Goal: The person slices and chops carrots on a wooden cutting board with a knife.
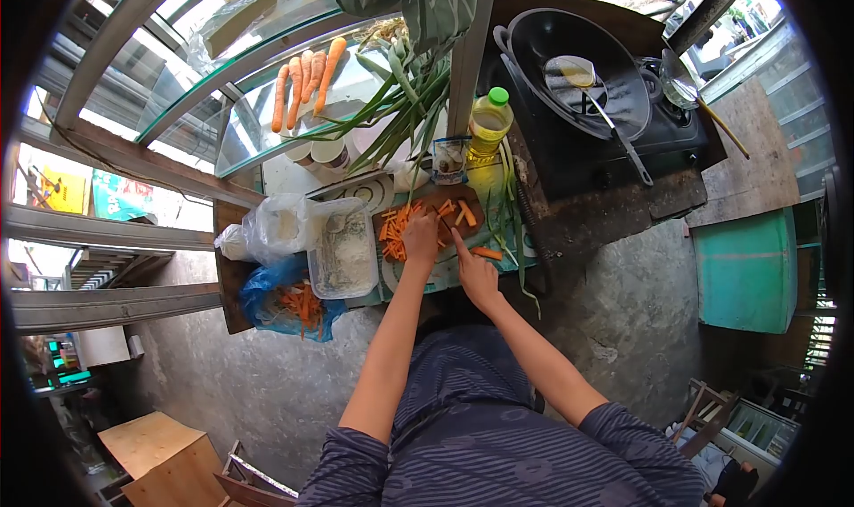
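Cut carrot sticks [392, 232] lie on a brown cutting board [477, 204], with thicker carrot pieces [465, 212] at its right side. My left hand [421, 237] is over the board with its fingers bent down among the carrot; what they press on is hidden. My right hand [477, 271] is at the board's front edge, its index finger stretched forward along a dark, thin thing that looks like a knife; the other fingers are curled round its handle, which is mostly hidden. An orange carrot piece [487, 253] rests just right of the board.
Left of the board stand a plastic tub of white powder [343, 249] and a blue bag [267, 295] with peelings. Whole carrots [311, 76] and green onions [405, 93] lie on a glass shelf. An oil bottle [489, 126] and a wok [578, 71] on a stove are behind, to the right.
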Tool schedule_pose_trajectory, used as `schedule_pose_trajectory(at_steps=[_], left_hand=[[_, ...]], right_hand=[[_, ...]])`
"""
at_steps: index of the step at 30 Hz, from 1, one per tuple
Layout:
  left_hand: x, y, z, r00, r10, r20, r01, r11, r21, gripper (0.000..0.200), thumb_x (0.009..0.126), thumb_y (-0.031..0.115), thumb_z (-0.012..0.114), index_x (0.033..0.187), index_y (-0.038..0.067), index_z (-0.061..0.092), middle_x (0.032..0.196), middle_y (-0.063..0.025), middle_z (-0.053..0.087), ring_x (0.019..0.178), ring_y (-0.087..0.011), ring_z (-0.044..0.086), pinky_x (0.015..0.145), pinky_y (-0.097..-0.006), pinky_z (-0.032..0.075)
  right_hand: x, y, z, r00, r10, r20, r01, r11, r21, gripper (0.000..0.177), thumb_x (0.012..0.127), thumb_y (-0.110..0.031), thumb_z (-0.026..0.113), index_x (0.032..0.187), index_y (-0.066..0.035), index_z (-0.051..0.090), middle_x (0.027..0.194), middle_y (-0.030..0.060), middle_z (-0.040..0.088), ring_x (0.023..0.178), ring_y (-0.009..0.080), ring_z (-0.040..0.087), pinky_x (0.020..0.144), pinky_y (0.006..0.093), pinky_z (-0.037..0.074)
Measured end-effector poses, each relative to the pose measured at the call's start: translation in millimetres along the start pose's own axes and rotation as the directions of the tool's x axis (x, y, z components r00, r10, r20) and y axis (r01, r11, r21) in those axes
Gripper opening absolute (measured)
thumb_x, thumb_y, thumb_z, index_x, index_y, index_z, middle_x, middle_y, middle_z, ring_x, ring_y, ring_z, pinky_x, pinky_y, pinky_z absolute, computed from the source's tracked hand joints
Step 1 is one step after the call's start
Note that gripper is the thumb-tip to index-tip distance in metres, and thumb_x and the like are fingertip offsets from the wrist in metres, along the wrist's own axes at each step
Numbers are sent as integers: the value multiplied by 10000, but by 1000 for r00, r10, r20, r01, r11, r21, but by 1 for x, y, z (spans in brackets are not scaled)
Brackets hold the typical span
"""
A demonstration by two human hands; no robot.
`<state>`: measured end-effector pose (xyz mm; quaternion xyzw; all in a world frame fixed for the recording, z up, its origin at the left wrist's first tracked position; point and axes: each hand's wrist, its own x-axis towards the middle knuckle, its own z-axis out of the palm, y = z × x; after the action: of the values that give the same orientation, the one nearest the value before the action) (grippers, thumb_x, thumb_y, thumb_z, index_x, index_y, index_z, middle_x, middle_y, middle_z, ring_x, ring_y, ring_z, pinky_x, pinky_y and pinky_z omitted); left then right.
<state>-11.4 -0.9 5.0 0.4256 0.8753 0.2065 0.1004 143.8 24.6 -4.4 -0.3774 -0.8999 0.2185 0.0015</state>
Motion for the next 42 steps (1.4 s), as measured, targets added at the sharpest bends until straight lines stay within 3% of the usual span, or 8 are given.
schedule_pose_trajectory(at_steps=[6, 11, 14, 23, 28, 32, 37, 42], left_hand=[[2, -4, 13, 998, -18, -65, 19, 999, 26, 163, 892, 126, 608, 964, -7, 668, 1036, -178, 641, 844, -296, 658, 702, -375, 561], [9, -3, 0, 995, -72, -64, 78, 992, 97, 273, 866, 174, 653, 1117, 70, 626, 1178, -118, 552, 758, -280, 657, 684, -365, 565], [10, 17, -8, 998, -54, -36, 55, 997, 51, 351, 833, 222, 673, 1161, 112, 619, 1160, -93, 538, 968, -280, 594, 754, -399, 530], [32, 8, 21, 959, 282, 2, -278, 945, 174, 316, 791, 293, 714, 1081, 170, 683, 1134, -47, 562, 1035, -280, 514, 799, -419, 469], [31, -15, 12, 987, 161, -28, -138, 911, 390, 197, 789, 242, 706, 963, 152, 688, 1075, -44, 574, 1012, -266, 526, 830, -431, 411], [32, -13, 10, 976, 81, -202, 34, 860, 509, 198, 788, 266, 698, 933, 132, 675, 978, -45, 596, 1029, -254, 529, 831, -449, 394], [31, 21, 4, 932, 359, 43, -359, 904, 231, 337, 773, 368, 711, 959, 91, 667, 910, -56, 618, 1055, -250, 528, 857, -477, 382], [33, 51, 23, 966, 102, 239, -157, 962, 225, 379, 754, 391, 744, 948, 73, 675, 882, -122, 667, 952, -305, 610, 884, -520, 410]], right_hand=[[12, 10, -14, 970, 66, 235, -128, 957, 259, 546, 1008, -273, 377, 1511, -337, 174, 633, 170, 594, 494, 363, 547, 492, 467, 447], [-6, 17, -38, 962, 185, 199, -253, 876, 410, 474, 1020, -327, 348, 1485, -353, 261, 804, 180, 641, 676, 381, 610, 617, 437, 470], [-21, 30, -41, 966, 254, 45, -240, 820, 520, 450, 1018, -332, 361, 1466, -341, 325, 760, 165, 623, 635, 328, 603, 605, 399, 457], [-59, 55, -76, 899, 436, 48, -379, 717, 586, 432, 1008, -371, 372, 1440, -347, 377, 619, 179, 548, 552, 317, 557, 588, 400, 430], [-71, 67, -79, 870, 486, 87, -445, 697, 562, 425, 1007, -359, 407, 1428, -297, 417, 662, 112, 568, 599, 171, 546, 646, 322, 458], [-77, 69, -82, 860, 497, 113, -461, 664, 589, 421, 1004, -352, 417, 1418, -280, 430, 1000, 161, 675, 747, 199, 647, 747, 324, 484], [-81, 72, -76, 881, 471, 39, -392, 683, 616, 418, 1002, -350, 421, 1413, -274, 437, 1025, 162, 672, 759, 204, 652, 763, 332, 489], [-81, 71, -76, 892, 451, -13, -359, 728, 584, 415, 999, -364, 414, 1407, -288, 442, 843, 159, 656, 750, 253, 635, 728, 365, 482]])
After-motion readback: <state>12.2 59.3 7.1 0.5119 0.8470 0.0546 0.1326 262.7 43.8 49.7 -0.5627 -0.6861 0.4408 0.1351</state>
